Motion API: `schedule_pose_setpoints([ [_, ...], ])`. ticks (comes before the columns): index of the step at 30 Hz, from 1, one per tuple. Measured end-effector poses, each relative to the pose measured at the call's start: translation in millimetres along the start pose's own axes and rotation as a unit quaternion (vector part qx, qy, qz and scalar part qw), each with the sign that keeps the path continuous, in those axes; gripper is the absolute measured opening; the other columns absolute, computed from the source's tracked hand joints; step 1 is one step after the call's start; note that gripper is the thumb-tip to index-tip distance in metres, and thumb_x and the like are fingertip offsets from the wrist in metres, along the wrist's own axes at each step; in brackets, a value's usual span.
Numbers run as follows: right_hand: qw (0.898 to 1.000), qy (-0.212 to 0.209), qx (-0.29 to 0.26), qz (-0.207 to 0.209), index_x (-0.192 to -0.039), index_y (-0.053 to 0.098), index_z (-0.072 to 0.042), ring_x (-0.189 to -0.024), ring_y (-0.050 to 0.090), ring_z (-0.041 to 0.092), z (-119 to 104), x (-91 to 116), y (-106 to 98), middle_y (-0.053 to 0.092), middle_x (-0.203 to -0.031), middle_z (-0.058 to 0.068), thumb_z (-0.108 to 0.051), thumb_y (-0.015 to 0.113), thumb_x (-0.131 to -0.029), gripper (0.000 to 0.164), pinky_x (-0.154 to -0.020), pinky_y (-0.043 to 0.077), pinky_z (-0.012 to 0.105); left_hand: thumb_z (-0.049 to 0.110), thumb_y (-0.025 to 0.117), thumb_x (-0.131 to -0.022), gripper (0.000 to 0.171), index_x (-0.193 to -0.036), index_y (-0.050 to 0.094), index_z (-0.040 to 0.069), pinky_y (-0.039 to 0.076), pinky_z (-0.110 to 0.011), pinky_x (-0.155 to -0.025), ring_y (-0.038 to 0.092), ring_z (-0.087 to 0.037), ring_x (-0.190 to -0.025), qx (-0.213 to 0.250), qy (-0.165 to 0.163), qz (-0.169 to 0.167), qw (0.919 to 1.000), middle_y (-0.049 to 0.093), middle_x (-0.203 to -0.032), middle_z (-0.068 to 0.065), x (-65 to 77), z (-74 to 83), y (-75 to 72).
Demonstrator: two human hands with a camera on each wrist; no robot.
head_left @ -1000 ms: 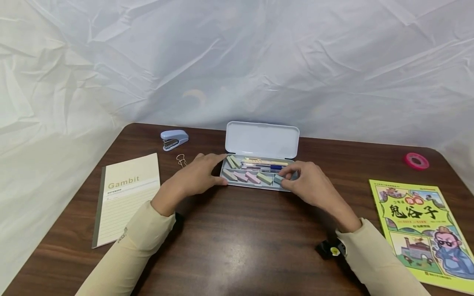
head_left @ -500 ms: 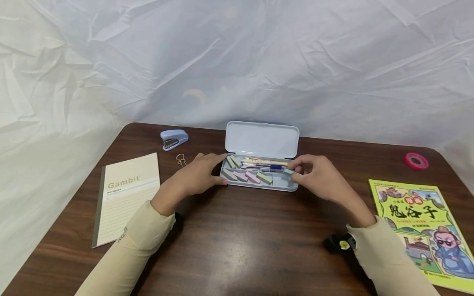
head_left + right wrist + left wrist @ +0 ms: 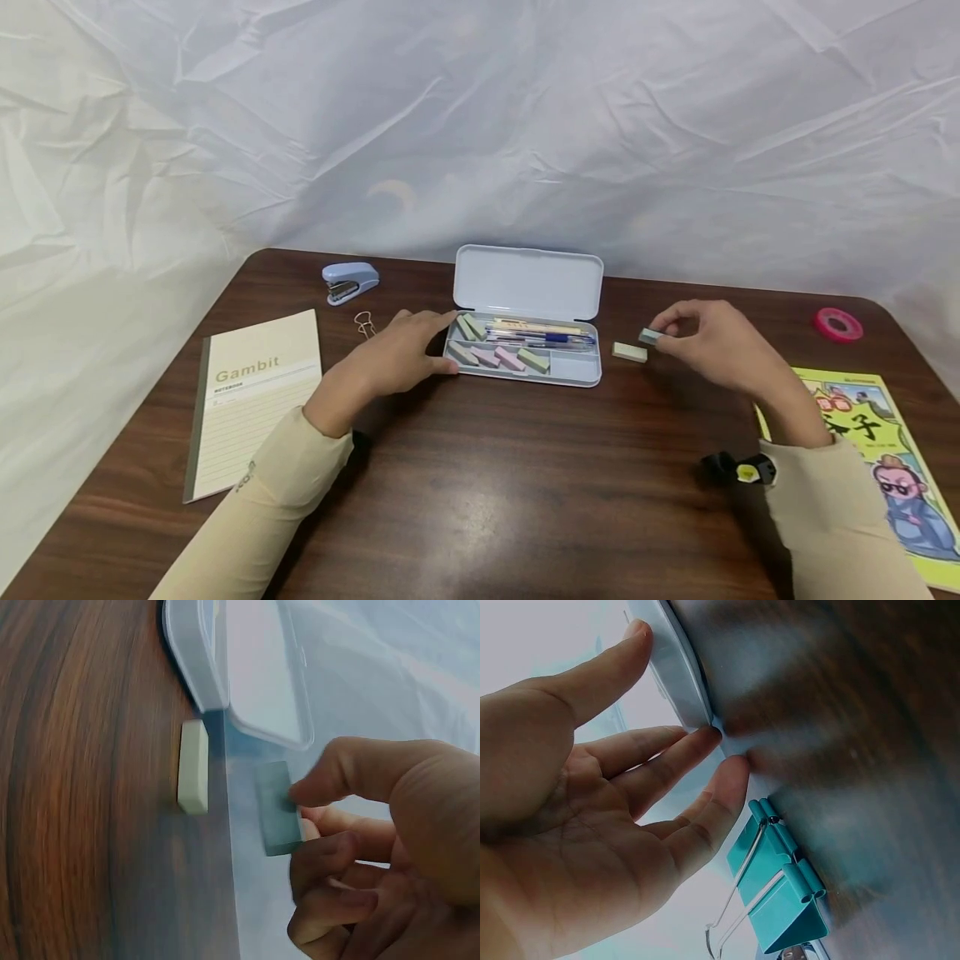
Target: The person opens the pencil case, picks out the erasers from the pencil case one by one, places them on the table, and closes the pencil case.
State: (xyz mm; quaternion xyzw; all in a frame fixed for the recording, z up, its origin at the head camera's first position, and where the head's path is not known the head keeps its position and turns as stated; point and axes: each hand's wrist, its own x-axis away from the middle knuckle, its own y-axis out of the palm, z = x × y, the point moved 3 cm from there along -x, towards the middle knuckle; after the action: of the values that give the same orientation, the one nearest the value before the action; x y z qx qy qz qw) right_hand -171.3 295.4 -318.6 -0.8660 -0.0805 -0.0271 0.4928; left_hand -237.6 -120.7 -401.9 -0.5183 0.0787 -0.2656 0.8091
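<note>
- Head: bright, soft, even light; cloth [image 3: 480, 125] pale, folds readable.
- Whitish glare on table [image 3: 480, 517], bottom centre.
- Dark shadows along inner sides of both sleeves [image 3: 262, 508].
- Left wrist: bluish cast, cloth washed out, table dim and soft, dark smeared reflections near left hand [image 3: 607, 817].
- Right wrist: hazy, bluish; green block [image 3: 276, 806] slightly blurred.

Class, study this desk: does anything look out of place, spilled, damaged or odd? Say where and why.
Nothing looks spilled or damaged. Slightly odd: one pale yellow-green rectangular block lies on the brown wooden table, right of the open pale blue plastic pencil case, while similar pastel blocks sit askew inside it.
</note>
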Motion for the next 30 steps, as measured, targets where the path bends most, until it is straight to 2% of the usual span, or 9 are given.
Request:
schedule_pose_setpoints([
  [7,1.000,0.012,0.013,-0.018,-0.120,0.078,0.001,-0.071,0.050,0.014,17,-1,-2,0.068,-0.094,0.005,-0.017,0.075,-0.108,0.022,-0.065,0.041,0.030,0.049,0.083,-0.105,0.091,-0.180,0.041,0.019,0.026,-0.054,-0.145,0.049,-0.031,-0.168,-0.002,0.001,0.000,1.0000,0.055,-0.177,-0.011,-0.8,-2.5,1.5],
  [15,0.999,0.015,0.009,-0.028,-0.119,0.078,0.003,-0.081,0.056,0.017,30,-2,-2,0.070,-0.098,0.007,-0.013,0.073,-0.108,0.019,-0.069,0.044,0.030,0.049,0.083,-0.105,0.091,-0.180,0.041,0.019,0.027,-0.055,-0.144,0.049,-0.031,-0.167,-0.006,0.000,-0.001,1.0000,0.055,-0.177,-0.011,-1.6,-3.2,2.6],
  [19,0.999,0.020,0.010,-0.030,-0.119,0.078,0.003,-0.082,0.058,0.018,33,-3,0,0.071,-0.098,0.008,-0.012,0.072,-0.108,0.019,-0.070,0.045,0.031,0.049,0.083,-0.106,0.091,-0.180,0.041,0.018,0.027,-0.055,-0.145,0.049,-0.031,-0.167,-0.007,0.001,-0.001,1.0000,0.055,-0.176,-0.011,-1.7,-3.5,2.8],
  [30,0.998,0.038,-0.002,-0.040,-0.121,0.080,0.001,-0.086,0.059,0.021,38,-3,-2,0.075,-0.104,0.010,-0.009,0.074,-0.106,0.019,-0.074,0.046,0.033,0.049,0.082,-0.106,0.090,-0.180,0.039,0.021,0.038,-0.056,-0.139,0.047,-0.034,-0.167,-0.002,-0.009,-0.003,1.0000,0.053,-0.178,-0.009,0.7,-1.4,0.0],
])
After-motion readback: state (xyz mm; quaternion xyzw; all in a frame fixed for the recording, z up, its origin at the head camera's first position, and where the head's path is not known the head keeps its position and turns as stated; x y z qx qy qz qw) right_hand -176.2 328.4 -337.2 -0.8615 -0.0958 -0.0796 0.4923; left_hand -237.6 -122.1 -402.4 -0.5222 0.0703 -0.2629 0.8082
